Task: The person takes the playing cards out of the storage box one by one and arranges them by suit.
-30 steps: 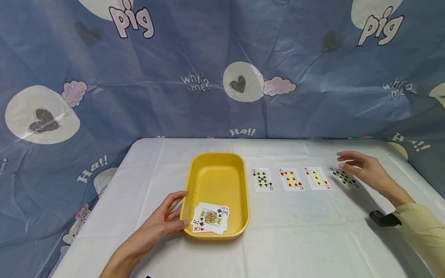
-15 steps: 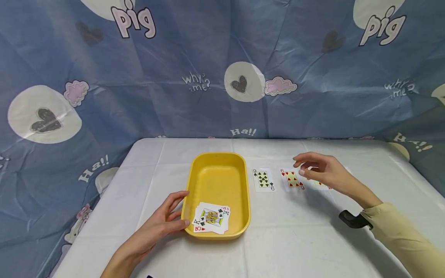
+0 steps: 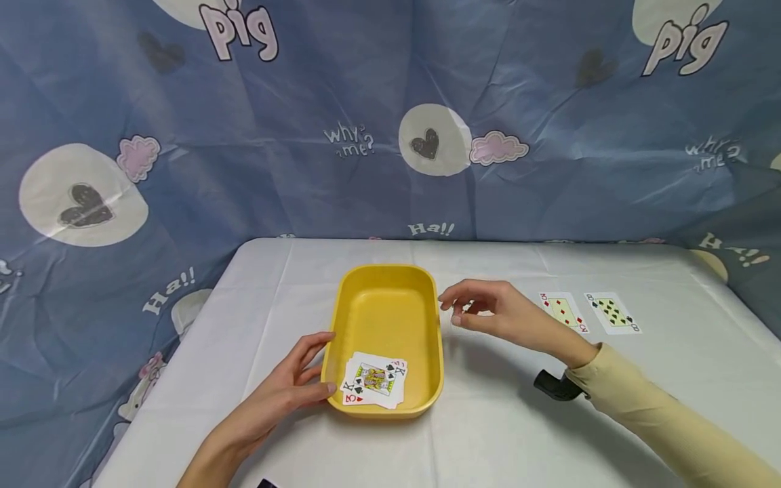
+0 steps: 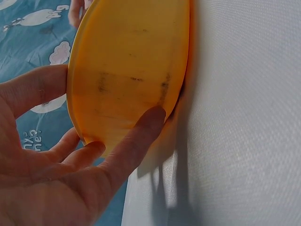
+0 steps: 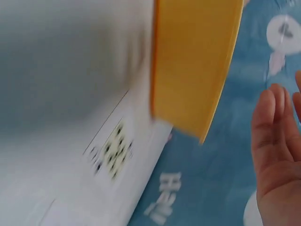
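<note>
My left hand (image 3: 277,396) touches the left side of a yellow tray (image 3: 441,359), fingertips and thumb tip at its rim. In the left wrist view, its fairly straight fingers (image 4: 141,136) lie against the tray's outer wall. Inside the tray, at the near end, sits a small pile of playing cards with a king of spades (image 3: 375,379) on top. My right hand (image 3: 500,315) hovers just right of the tray, fingers loosely bent, nothing visible in them. It hides the spot of two cards in the head view; a black-pip card (image 5: 114,150) shows below it in the right wrist view.
Right of my right hand, a diamond card (image 3: 563,312) and a spade card (image 3: 613,313) lie face up on the white tablecloth (image 3: 488,434). A blue printed cloth (image 3: 305,183) hangs behind the table. My right wrist wears a black strap (image 3: 558,386).
From above the spade card at the far right, my right hand has swept left across the row to beside the tray. My left hand and the tray stay put.
</note>
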